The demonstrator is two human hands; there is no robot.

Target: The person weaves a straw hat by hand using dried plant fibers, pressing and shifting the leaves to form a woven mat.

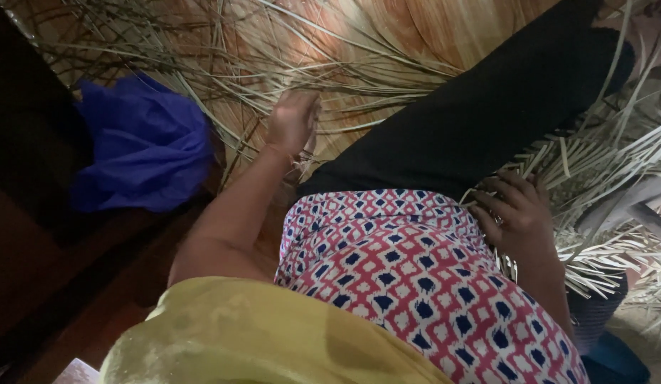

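Yellow fabric (259, 334) filled the nearest part of the view from the person's head, draped across the lower left, and just past it lay a patterned cloth (408, 277) of pink, white and dark blue shapes over the person's lap. Beyond that cloth a black-clad leg (480, 114) stretched away toward the upper right. The right hand (519, 217) rested at the right edge of the patterned cloth, fingers spread and lightly curled over the near edge of a woven mat of dried palm strips (600, 206); it touched the strips, though whether it pinched any of them could not be told. A ring showed on one finger. The mat spread out to the right, with loose strip ends fanning toward the frame's edge. The left hand (293, 121) reached farther out, on the left side of the leg, palm down with fingers together and nearly flat, pressing on loose dried palm strips (273, 64) scattered over the wooden floor (444, 25); it lay open rather than gripping. To the left of that hand sat a crumpled blue plastic bag (142, 146), near a dark, shadowed area. More strips ran in long pale lines across the floor at the far top.
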